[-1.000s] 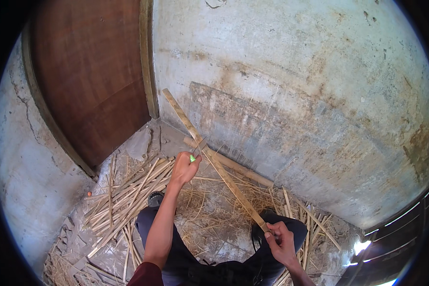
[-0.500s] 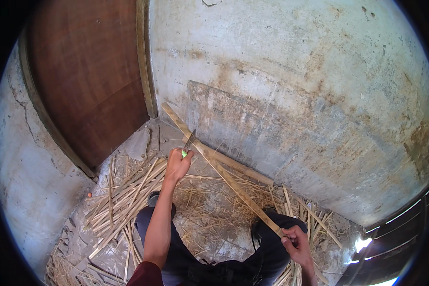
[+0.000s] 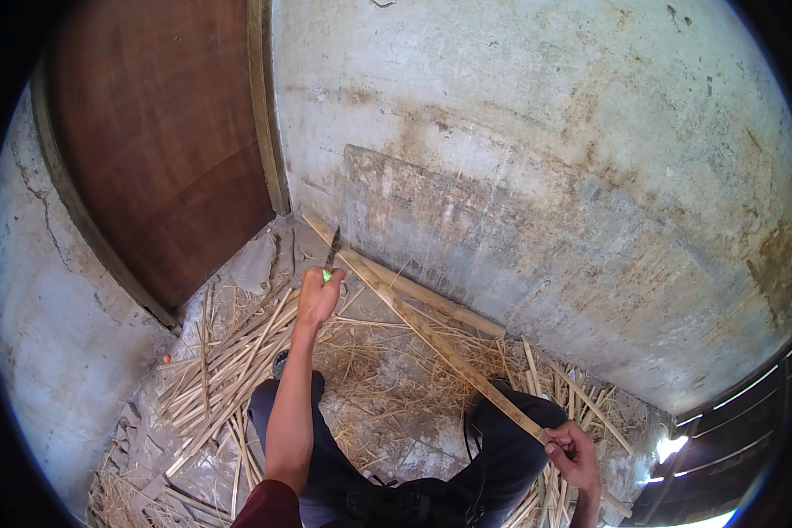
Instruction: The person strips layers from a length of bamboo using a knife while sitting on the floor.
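My left hand (image 3: pixel 318 297) is stretched out in front of me, gripping a knife (image 3: pixel 329 258) with a green handle; its dark blade points up at the far end of a long bamboo strip (image 3: pixel 431 334). My right hand (image 3: pixel 575 453) holds the near end of that strip beside my right knee. The strip runs diagonally from the lower right up to the base of the wall, with the blade right beside its far end.
A brown wooden door (image 3: pixel 158 150) stands at the left, a stained concrete wall (image 3: pixel 537 158) ahead. Cut bamboo strips (image 3: pixel 229 370) and dry shavings (image 3: pixel 387 387) litter the floor around my legs. A second bamboo length (image 3: pixel 440 304) lies along the wall's foot.
My left hand has slid the knife farther up the bamboo strip toward the wall. My right hand has pulled the near end lower and to the right.
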A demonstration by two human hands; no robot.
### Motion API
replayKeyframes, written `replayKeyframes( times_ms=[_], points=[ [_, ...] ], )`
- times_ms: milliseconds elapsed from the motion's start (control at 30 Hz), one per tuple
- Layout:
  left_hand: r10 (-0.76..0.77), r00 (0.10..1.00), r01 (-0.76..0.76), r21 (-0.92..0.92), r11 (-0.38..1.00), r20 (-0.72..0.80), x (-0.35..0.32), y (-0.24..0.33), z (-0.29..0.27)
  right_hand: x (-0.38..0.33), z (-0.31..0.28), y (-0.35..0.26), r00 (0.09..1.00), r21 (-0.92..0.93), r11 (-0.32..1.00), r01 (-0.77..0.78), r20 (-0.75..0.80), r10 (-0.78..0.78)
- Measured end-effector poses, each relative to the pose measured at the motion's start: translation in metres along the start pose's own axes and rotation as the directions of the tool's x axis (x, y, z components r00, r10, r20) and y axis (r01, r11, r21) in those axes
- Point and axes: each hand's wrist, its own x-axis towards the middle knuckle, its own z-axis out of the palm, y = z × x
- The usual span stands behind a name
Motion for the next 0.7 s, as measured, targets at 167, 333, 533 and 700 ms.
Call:
replayKeyframes(
  times_ms=[167,333,533,700],
  points=[
    [0.003,1.000,-0.003,0.022,1.000,-0.009,0.006,-0.002,-0.007,-0.014,-0.018,0.003,0.999,0.016,0.999,-0.037,-0.033,0.038],
    [-0.039,0.999,0.040,0.023,0.999,-0.037,0.009,-0.006,-0.009,-0.021,-0.030,-0.008,0.997,0.019,0.998,-0.062,-0.041,0.063],
    [-0.106,0.993,0.105,-0.011,0.994,-0.042,0.012,-0.009,-0.010,-0.033,-0.049,-0.008,0.991,0.034,0.993,-0.117,-0.060,0.119],
    [-0.103,0.993,0.103,-0.008,0.995,-0.056,0.022,-0.020,-0.019,-0.042,-0.060,-0.015,0.989,0.068,0.988,-0.141,-0.047,0.144]
  ],
)
